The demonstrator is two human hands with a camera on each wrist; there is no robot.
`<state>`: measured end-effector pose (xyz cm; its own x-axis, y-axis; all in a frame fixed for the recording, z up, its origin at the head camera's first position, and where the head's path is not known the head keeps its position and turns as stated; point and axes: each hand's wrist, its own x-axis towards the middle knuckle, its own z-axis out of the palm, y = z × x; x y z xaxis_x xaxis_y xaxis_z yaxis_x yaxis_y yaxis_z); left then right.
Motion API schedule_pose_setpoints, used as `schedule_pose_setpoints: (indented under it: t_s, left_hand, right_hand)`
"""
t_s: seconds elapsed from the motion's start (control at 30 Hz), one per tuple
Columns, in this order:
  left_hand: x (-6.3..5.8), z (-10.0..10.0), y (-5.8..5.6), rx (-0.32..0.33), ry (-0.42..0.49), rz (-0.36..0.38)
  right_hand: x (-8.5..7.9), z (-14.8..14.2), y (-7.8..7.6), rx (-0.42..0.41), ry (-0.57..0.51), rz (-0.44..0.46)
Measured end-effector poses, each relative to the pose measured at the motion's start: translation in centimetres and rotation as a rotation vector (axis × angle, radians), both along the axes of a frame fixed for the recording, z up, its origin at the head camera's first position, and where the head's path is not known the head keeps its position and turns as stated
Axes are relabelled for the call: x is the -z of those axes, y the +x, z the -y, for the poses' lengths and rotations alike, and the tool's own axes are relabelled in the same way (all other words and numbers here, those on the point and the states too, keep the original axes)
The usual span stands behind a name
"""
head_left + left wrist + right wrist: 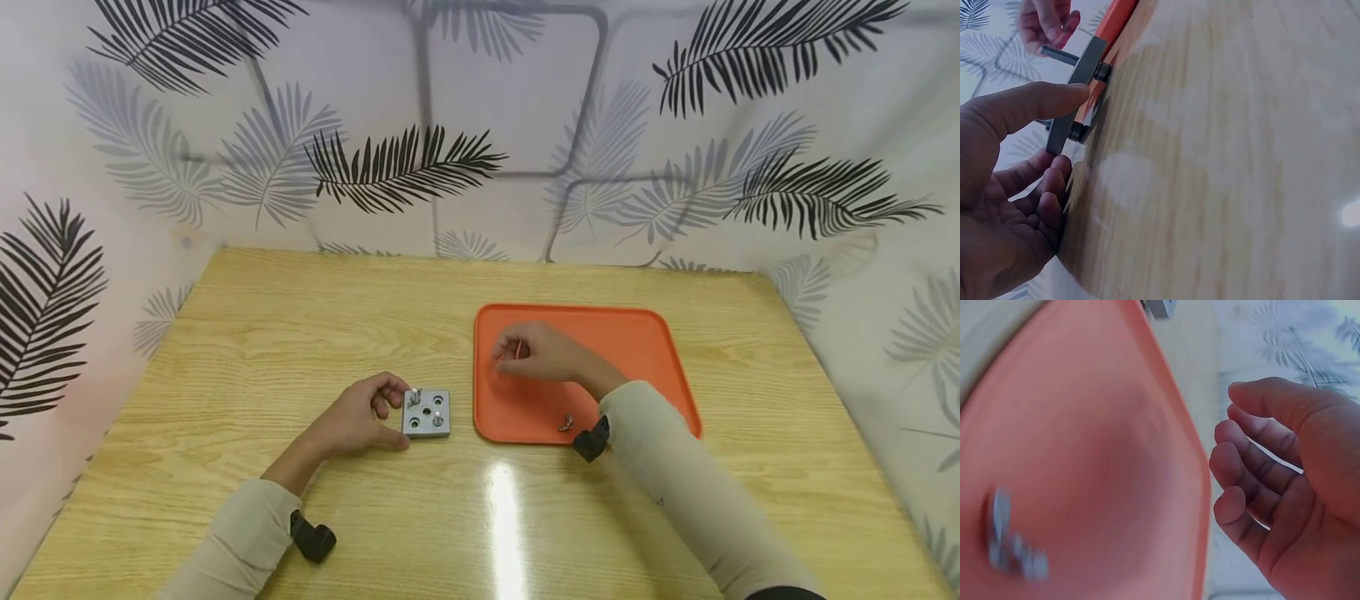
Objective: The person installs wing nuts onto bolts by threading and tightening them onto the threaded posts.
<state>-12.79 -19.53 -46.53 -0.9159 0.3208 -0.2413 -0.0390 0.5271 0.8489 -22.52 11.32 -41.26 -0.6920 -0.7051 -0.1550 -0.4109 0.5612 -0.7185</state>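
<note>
My left hand point(355, 422) grips a square metal plate point(427, 401) by its left side, the thumb at the near corner and fingers at the far one. Several holes pierce the plate. Two bolts rise from it; around the far-left bolt point(416, 395) sits a small wing-shaped piece. In the left wrist view, dark bolt heads point(1103, 72) show under the plate. My right hand point(549, 353) hovers over the left part of an orange tray point(622, 321), fingers loosely bent with nothing between them. A small wing nut point(566, 423) lies near the tray's front edge, blurred in the right wrist view.
The wooden table point(322, 317) carries the plate on the left and the tray on the right, with a strip of wood between. Leaf-patterned cloth point(495, 100) stands behind and along both sides. Each wrist wears a small black camera point(313, 540).
</note>
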Motion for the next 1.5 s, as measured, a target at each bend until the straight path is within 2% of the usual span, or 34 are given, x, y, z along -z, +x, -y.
schedule_pose_setpoints:
  t_s: [0.2, 0.33, 0.43, 0.57, 0.73, 1.13, 1.27, 1.37, 1.5]
  left_hand:
    - [0.0, 0.1, -0.1, 0.007, 0.003, 0.005]
    - [-0.1, 0.1, -0.2, 0.008, 0.005, 0.006]
    - [-0.2, 0.2, -0.2, 0.011, 0.006, 0.008]
    - [-0.2, 0.2, -0.2, 0.013, 0.009, 0.014]
    - [0.0, 0.2, -0.1, 0.011, 0.007, 0.011]
    - [0.2, 0.2, 0.0, 0.006, 0.002, 0.013]
    - [0.2, 0.1, 0.0, 0.004, 0.005, 0.017]
    - [0.1, 0.0, 0.0, 0.007, 0.007, 0.015]
    - [0.0, 0.0, -0.1, 0.008, 0.002, 0.015]
  right_hand:
    - [-0.6, -4.1, 0.8, 0.028, 0.049, -0.077]
    - [-0.1, -6.2, 1.8, -0.025, 0.086, -0.167]
    - [0.4, -7.2, 2.8, -0.064, 0.11, -0.18]
    - [0.7, -7.9, 4.1, -0.075, 0.133, -0.183]
    - [1.2, -8.0, 5.1, -0.105, 0.168, -0.309]
    - [2.8, -8.2, 5.7, -0.135, 0.159, -0.382]
    - [3.1, -8.2, 5.8, -0.092, 0.146, -0.343]
    - [3.1, -8.1, 5.8, -0.013, 0.103, -0.236]
    - [3.1, -7.7, 5.7, 0.077, -0.011, -0.088]
